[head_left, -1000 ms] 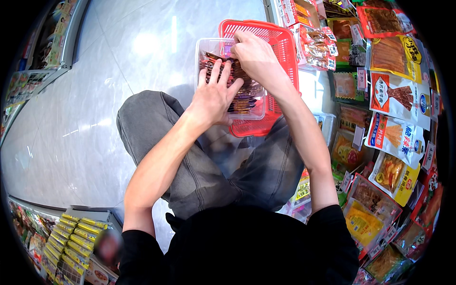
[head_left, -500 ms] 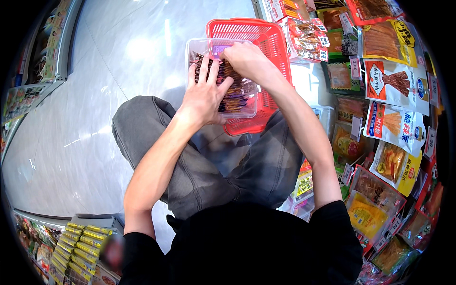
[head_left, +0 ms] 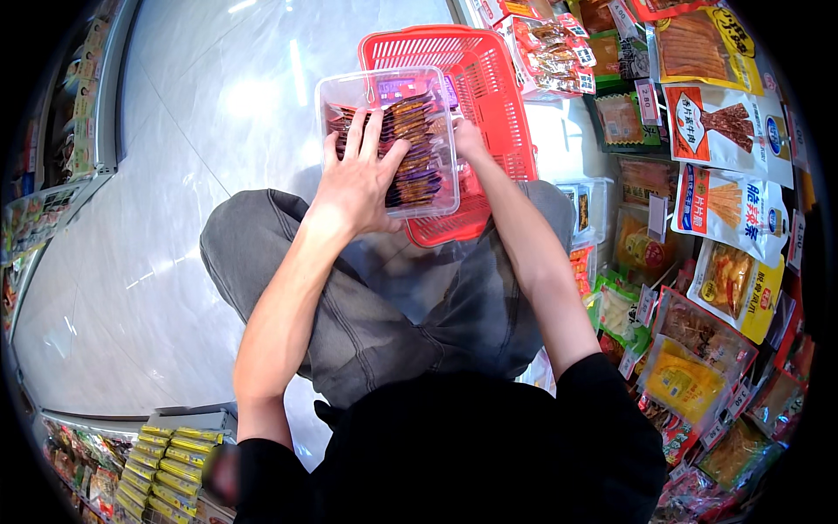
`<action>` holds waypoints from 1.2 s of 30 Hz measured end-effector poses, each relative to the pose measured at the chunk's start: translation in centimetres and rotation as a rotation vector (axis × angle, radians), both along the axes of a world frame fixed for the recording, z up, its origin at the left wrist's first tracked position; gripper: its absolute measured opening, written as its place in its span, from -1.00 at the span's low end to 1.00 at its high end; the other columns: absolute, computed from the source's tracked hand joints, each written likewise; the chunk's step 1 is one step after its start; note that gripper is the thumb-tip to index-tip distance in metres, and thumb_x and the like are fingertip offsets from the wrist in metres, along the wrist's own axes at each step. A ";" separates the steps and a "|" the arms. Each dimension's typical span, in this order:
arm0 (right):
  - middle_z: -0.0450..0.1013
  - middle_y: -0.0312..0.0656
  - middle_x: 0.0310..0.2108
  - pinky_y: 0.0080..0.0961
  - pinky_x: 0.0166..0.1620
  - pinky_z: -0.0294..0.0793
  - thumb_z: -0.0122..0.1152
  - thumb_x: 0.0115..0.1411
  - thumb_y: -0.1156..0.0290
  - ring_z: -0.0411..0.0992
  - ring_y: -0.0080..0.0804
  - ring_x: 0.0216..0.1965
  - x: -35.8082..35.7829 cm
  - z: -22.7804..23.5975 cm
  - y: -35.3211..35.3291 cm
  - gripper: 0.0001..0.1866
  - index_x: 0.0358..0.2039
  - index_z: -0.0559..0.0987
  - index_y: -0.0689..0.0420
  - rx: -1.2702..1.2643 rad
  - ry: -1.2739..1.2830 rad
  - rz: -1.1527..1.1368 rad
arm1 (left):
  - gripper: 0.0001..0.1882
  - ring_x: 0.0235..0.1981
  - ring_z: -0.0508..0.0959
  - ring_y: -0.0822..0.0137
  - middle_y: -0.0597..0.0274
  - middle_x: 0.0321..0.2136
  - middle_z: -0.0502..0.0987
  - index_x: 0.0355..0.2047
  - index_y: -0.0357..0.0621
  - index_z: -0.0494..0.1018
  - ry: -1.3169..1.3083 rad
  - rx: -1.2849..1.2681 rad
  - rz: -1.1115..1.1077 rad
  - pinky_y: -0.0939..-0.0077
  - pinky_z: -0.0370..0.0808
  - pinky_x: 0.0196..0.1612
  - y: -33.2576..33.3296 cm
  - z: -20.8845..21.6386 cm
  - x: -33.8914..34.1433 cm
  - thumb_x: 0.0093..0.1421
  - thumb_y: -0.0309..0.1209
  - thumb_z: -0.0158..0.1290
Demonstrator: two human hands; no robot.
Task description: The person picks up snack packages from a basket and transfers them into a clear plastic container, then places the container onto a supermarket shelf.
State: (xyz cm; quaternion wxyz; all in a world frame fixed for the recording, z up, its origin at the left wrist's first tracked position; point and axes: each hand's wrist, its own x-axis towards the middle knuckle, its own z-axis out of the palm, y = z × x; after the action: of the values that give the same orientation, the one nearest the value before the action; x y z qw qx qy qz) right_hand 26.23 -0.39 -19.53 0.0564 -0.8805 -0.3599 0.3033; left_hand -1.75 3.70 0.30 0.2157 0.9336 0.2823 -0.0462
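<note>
A clear plastic bin (head_left: 325, 96) holds rows of small dark snack packets (head_left: 415, 162) standing on edge, with purple ones at its far end. It rests partly over the red shopping basket (head_left: 502, 113) in front of my knees. My left hand (head_left: 356, 179) reaches over the near left part of the bin, its fingers spread across the packets. At the bin's right wall, over the basket, is my right hand (head_left: 470, 140). Its fingers are mostly hidden, so whether they hold the wall or something in the basket does not show.
Hanging snack bags (head_left: 729, 205) and price tags line the shelf on my right. A carton of packaged snacks (head_left: 554, 57) sits beyond the basket. Another clear bin (head_left: 589, 205) is beside my right knee. Yellow packets (head_left: 170, 463) fill a rack behind me at left.
My right hand has come out from the far end of the bin and moved right, to its outer side. My left hand still rests on the packets. The view has shifted slightly.
</note>
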 end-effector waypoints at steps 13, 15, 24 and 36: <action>0.54 0.09 -0.10 0.27 0.03 0.34 -0.06 0.33 0.24 0.53 0.07 -0.05 1.5 -7.2 -4.4 -0.57 0.09 0.31 0.26 -0.134 -0.353 0.054 | 0.09 0.38 -0.01 -0.19 -0.25 0.30 0.04 0.18 0.00 0.25 -0.135 0.079 -0.056 -0.29 0.10 0.25 -0.6 -0.3 2.5 -0.42 -0.05 0.47; 0.53 0.13 -0.08 0.21 0.03 0.38 -0.04 0.31 0.24 0.51 0.10 -0.02 -1.1 -5.2 -2.8 -0.57 0.07 0.36 0.28 -0.078 -0.213 -0.001 | 0.09 0.38 -0.01 -0.20 -0.27 0.30 0.04 0.18 -0.01 0.24 -0.087 0.062 -0.032 -0.30 0.09 0.25 -0.3 -0.4 1.2 -0.41 -0.05 0.46; 0.59 0.05 -0.18 -0.32 0.01 0.50 0.19 0.13 0.38 0.55 -0.17 -0.07 7.7 5.9 1.4 -0.65 -0.07 0.59 0.24 0.260 0.130 -0.201 | 0.15 0.39 -0.05 -0.21 -0.27 0.33 0.01 0.22 0.04 0.23 -0.094 0.011 -0.044 -0.34 0.10 0.23 -0.4 0.0 2.0 -0.45 -0.07 0.49; 0.39 0.18 0.02 -0.15 0.04 0.60 0.09 0.19 0.71 0.51 -0.07 -0.01 1.8 17.2 0.0 -0.44 0.18 0.16 0.27 1.109 1.004 -0.640 | 0.10 0.40 -0.06 -0.21 -0.27 0.33 -0.01 0.19 -0.02 0.21 -0.048 0.006 -0.023 -0.30 0.05 0.28 -0.3 0.2 0.8 -0.41 -0.08 0.49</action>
State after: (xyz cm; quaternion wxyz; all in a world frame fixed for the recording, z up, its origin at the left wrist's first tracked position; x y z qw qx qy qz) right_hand 28.04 -0.39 -2.30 0.7231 -0.5436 -0.1206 0.4087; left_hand -0.90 3.43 0.47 0.2190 0.9382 0.2667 -0.0254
